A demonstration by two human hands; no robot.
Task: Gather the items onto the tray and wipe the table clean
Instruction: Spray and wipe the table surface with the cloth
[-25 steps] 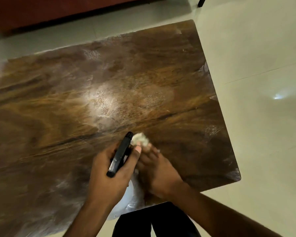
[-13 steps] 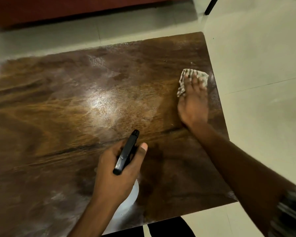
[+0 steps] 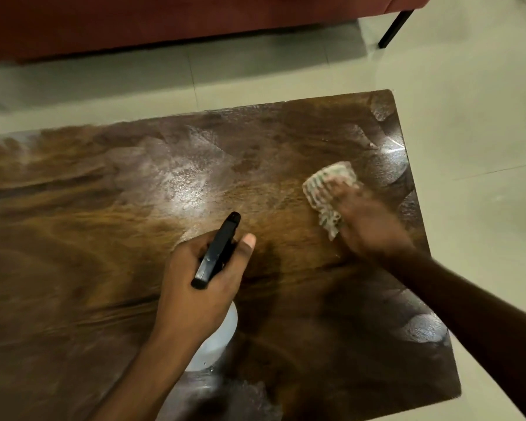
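While left hand [image 3: 201, 287] fingers clamp the spray bottle [image 3: 217, 252], right hand [image 3: 374, 229] fingers, straight, press cloth [image 3: 325, 189] near table [image 3: 403, 165] edge.

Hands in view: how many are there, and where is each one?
2. The left hand grips a spray bottle over the middle of the table; the right hand presses a cloth on the table near its right edge. No other is seen.

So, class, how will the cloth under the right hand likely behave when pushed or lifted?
Probably floppy: the cloth lies crumpled, its edges uneven. It likely slides easily under the right hand, since the table looks glossy.
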